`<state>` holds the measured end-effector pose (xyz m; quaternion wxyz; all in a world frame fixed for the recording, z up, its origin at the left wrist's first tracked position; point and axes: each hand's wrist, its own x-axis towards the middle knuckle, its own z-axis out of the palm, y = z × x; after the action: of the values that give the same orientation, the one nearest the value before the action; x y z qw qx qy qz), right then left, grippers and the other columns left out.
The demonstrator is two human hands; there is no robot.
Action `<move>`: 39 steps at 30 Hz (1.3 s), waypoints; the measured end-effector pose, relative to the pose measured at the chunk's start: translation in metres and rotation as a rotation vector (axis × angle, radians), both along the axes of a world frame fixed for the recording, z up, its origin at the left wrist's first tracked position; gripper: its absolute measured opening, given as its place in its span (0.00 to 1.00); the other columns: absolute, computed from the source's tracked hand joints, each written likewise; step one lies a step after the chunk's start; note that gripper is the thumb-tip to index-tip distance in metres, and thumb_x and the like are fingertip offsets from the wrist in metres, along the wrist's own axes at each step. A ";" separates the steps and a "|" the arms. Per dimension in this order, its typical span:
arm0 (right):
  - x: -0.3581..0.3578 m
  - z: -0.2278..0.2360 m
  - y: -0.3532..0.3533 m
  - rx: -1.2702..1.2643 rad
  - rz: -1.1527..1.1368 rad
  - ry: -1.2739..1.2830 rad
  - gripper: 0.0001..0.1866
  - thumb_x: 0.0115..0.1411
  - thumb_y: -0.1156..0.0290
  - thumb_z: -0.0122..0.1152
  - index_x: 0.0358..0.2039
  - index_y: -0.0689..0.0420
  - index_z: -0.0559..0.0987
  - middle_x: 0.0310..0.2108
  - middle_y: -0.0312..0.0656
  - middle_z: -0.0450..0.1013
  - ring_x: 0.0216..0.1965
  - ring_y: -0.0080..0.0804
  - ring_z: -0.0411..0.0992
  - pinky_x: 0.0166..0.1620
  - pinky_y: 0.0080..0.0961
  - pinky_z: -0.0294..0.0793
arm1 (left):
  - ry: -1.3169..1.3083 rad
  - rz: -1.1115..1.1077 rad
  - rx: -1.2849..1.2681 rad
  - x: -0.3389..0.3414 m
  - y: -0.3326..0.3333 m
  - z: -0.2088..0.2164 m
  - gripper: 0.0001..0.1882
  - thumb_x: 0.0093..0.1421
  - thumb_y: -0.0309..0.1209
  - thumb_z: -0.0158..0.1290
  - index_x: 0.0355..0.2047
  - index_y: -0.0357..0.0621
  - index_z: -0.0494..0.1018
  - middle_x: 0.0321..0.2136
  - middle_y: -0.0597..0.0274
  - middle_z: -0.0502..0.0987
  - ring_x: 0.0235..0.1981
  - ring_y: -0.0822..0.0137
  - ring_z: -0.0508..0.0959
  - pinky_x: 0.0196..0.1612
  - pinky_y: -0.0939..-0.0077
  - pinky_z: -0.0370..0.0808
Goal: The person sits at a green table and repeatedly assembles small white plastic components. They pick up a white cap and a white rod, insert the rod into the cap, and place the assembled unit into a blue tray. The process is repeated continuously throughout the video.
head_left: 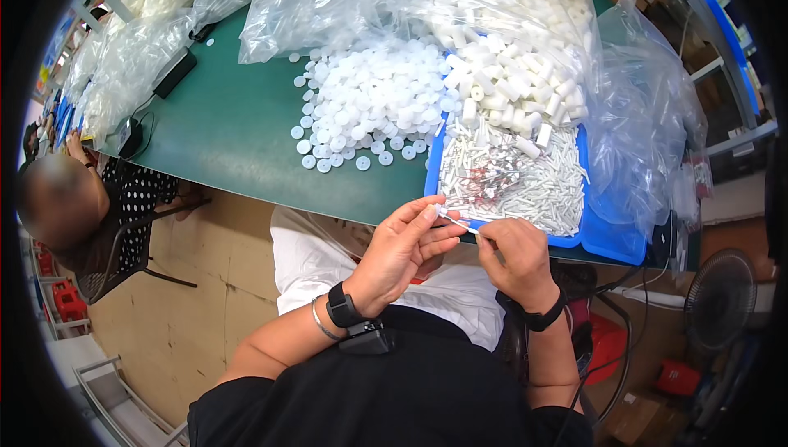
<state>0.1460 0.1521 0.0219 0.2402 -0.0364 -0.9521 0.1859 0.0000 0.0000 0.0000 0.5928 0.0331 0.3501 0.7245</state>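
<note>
My left hand (400,243) pinches a small white cap-like piece (441,210) between thumb and fingers, above the near edge of the table. From that piece a thin white stick (460,223) runs to my right hand (519,261), whose fingertips are closed on its other end. Just beyond my hands stands a blue tray (432,169) filled with short thin white tubes (546,197). Small clear-and-red parts (484,183) lie among them. Thick white foam-like cylinders (501,77) are heaped at the tray's far side.
A pile of flat translucent white discs (361,102) lies on the green table (238,139), left of the tray. Clear plastic bags (328,4) line the back. A black power adapter (174,72) rests at left. Another person (107,201) sits at left; a fan (721,299) stands at right.
</note>
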 end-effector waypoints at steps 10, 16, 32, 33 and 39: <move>-0.012 0.012 -0.014 -1.446 -0.144 -0.411 0.15 0.71 0.66 0.45 0.39 0.65 0.75 0.21 0.37 0.73 0.19 0.19 0.69 0.23 0.17 0.67 | 0.154 -0.055 0.000 0.007 -0.002 -0.004 0.24 0.69 0.35 0.46 0.61 0.38 0.62 0.52 0.54 0.74 0.50 0.70 0.75 0.52 0.76 0.74; -0.033 0.017 0.052 -0.029 -0.436 0.007 0.09 0.64 0.67 0.54 0.38 0.59 0.78 0.32 0.47 0.77 0.29 0.51 0.75 0.31 0.38 0.74 | 0.079 0.026 0.023 0.001 -0.004 -0.010 0.22 0.70 0.35 0.46 0.59 0.35 0.64 0.45 0.56 0.76 0.40 0.74 0.77 0.45 0.78 0.75; -0.019 0.031 0.053 -0.264 -0.386 -0.115 0.10 0.60 0.73 0.59 0.40 0.64 0.76 0.35 0.52 0.75 0.32 0.49 0.75 0.37 0.36 0.74 | 0.025 0.004 0.072 -0.002 -0.009 0.002 0.21 0.70 0.37 0.45 0.56 0.34 0.65 0.45 0.56 0.76 0.38 0.74 0.78 0.43 0.80 0.77; -0.012 0.030 0.035 -0.363 -0.332 -0.143 0.11 0.61 0.72 0.59 0.42 0.64 0.76 0.36 0.53 0.75 0.33 0.48 0.76 0.37 0.35 0.74 | 0.053 -0.008 0.091 -0.001 -0.009 0.005 0.21 0.70 0.37 0.45 0.57 0.34 0.65 0.47 0.54 0.76 0.39 0.72 0.78 0.44 0.78 0.76; 0.006 0.021 -0.026 -0.958 -0.118 -0.223 0.14 0.66 0.71 0.55 0.49 0.63 0.75 0.33 0.43 0.76 0.29 0.26 0.74 0.33 0.21 0.74 | 0.306 -0.146 0.072 0.006 -0.007 0.005 0.16 0.70 0.35 0.44 0.52 0.38 0.70 0.47 0.52 0.76 0.42 0.68 0.79 0.46 0.73 0.77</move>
<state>0.1523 0.1262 0.0426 0.1034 -0.2163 -0.7757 0.5839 0.0059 -0.0066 0.0050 0.5821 0.1895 0.4069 0.6780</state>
